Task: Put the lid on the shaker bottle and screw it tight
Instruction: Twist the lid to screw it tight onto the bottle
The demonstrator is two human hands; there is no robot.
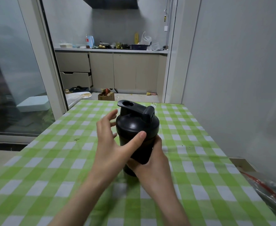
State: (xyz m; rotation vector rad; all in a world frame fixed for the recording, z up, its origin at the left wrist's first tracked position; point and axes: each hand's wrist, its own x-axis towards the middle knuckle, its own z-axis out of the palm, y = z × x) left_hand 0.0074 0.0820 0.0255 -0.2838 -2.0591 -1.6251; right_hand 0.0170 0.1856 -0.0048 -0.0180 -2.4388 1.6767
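Observation:
A black shaker bottle (139, 150) stands on the green checked tablecloth, tilted slightly to the left. Its black lid (136, 123) sits on top, with a carry loop at the back left and a flip cap at the right. My right hand (152, 162) grips the bottle's body from the right and below. My left hand (111, 141) is at the lid's left side: the thumb presses on the lid's front rim, while the fingers are spread and lifted a little off the lid's far left side.
The table (52, 168) fills the lower view, with a wall close on the right. A clear plastic bag with a red stripe (267, 191) lies at the right edge. Beyond the table are a kitchen counter, cabinets and a cardboard box (106, 96) on the floor.

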